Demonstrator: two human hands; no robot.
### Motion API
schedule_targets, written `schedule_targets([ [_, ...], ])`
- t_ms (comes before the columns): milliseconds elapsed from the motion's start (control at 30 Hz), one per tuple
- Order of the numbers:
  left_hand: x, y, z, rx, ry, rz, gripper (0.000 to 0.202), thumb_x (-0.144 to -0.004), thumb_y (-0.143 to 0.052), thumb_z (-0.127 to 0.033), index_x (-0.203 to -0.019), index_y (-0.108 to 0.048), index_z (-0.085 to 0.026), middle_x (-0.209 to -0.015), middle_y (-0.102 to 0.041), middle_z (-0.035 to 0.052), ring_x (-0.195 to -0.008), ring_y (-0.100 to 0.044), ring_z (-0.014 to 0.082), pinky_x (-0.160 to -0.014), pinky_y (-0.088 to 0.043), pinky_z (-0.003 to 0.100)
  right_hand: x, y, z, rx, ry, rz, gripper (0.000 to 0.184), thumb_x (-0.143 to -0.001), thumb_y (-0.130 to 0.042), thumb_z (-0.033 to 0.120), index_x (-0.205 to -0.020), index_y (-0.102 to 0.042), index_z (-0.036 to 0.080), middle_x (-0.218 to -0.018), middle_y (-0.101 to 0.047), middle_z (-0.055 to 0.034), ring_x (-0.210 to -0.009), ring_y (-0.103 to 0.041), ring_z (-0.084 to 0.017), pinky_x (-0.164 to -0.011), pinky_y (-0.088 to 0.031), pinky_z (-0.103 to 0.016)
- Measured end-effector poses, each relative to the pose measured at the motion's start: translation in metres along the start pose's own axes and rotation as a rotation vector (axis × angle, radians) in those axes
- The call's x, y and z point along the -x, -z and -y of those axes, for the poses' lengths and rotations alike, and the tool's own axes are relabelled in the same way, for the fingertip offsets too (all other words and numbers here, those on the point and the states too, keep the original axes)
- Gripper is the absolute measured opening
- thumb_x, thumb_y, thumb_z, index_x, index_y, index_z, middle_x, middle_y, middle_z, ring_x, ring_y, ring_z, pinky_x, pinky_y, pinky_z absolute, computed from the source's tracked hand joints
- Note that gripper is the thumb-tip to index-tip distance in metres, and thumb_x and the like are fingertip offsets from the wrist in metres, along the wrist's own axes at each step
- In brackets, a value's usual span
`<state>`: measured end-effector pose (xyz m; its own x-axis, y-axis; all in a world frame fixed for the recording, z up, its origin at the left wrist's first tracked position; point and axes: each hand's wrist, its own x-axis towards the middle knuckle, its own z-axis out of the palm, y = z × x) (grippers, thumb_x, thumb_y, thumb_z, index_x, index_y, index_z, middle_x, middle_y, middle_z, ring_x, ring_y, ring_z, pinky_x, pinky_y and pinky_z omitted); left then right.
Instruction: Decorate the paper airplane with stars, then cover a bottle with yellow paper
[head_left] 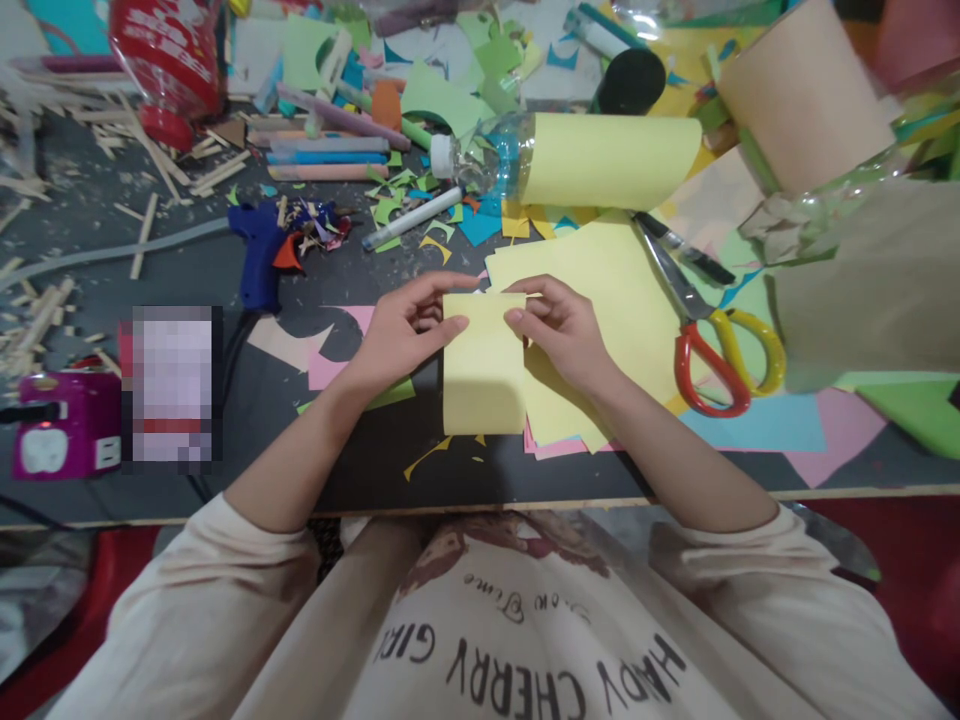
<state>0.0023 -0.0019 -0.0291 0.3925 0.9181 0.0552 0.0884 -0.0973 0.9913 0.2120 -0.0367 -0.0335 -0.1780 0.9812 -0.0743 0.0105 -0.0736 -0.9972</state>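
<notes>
Tabletop [375, 478]: dark grey, strewn with craft scraps, its near edge running just before our body.
Yellow paper [484, 375]: we hold this small piece upright between our two hands, near the front of the table; no writing shows on its face.
Left hand [409, 325]: our fingers are bent and partly spread behind the paper, the thumb pressing its upper left corner.
Right hand [559, 325]: we pinch the upper right corner, thumb in front, fingers curled behind with only a narrow gap.
Yellow sheets [637, 340]: larger, lying under and beside our right hand, over pink and blue paper.
Scissors [696, 305]: right of those sheets, one handle red, the other yellow.
Plastic bottle [615, 160]: on its side beyond our hands, wrapped in yellow paper.
Glue gun [259, 260]: blue with an orange trigger, left of us.
Purple box [75, 425]: at far left, marked with a white apple shape; a pixelated patch beside it hides any lettering.
Red bottle [172, 70]: white lettering, too blurred for us to read.
Our shirt [510, 640]: dark capitals include "CHERRY GIRL"; above, script ends in "Time".
</notes>
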Motion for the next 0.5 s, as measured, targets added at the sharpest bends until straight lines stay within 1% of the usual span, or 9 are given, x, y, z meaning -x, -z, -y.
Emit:
schedule_targets([
  [100, 0.0007, 0.0006, 0.0022, -0.022, -0.007, 0.004, 0.027, -0.076, -0.08, -0.034, -0.102, -0.078, -0.025, -0.067, -0.045, -0.0026, -0.055, -0.033, 0.0083, -0.05, -0.026, 0.022, -0.0003, -0.0011, 0.0022, -0.037, -0.003, -0.015, 0.044, -0.08, -0.074, 0.065, -0.096, -0.061, 0.026, -0.054, -0.038, 0.0091, -0.051, -0.041, -0.011, -0.051, -0.043, -0.025],
  [200, 0.001, 0.0012, 0.0035, -0.022, -0.009, 0.009, 0.026, -0.078, -0.079, -0.034, -0.103, -0.079, -0.026, -0.068, -0.046, -0.0021, -0.055, -0.032, 0.0083, -0.049, -0.025, 0.022, -0.0005, -0.002, 0.0043, -0.081, -0.035, -0.016, 0.045, -0.077, -0.077, 0.065, -0.093, -0.061, 0.026, -0.051, -0.042, 0.0104, -0.047, -0.041, -0.009, -0.049, -0.045, -0.024],
  [333, 0.0011, 0.0014, 0.0031, -0.021, -0.016, 0.013, 0.026, -0.078, -0.08, -0.036, -0.102, -0.079, -0.026, -0.066, -0.046, -0.0024, -0.054, -0.032, 0.0084, -0.049, -0.026, 0.023, -0.0004, -0.0015, 0.0048, -0.118, -0.065, -0.016, 0.046, -0.076, -0.078, 0.064, -0.089, -0.06, 0.025, -0.049, -0.045, 0.0115, -0.041, -0.041, -0.007, -0.045, -0.043, -0.023],
  [500, 0.0008, 0.0009, 0.0025, -0.027, -0.022, 0.024, 0.025, -0.08, -0.079, -0.038, -0.101, -0.078, -0.024, -0.065, -0.046, -0.0028, -0.053, -0.032, 0.0077, -0.047, -0.024, 0.022, -0.0006, -0.0013, 0.0047, -0.108, -0.082, -0.02, 0.047, -0.075, -0.078, 0.065, -0.086, -0.059, 0.024, -0.048, -0.046, 0.0119, -0.04, -0.045, -0.007, -0.044, -0.044, -0.022],
])
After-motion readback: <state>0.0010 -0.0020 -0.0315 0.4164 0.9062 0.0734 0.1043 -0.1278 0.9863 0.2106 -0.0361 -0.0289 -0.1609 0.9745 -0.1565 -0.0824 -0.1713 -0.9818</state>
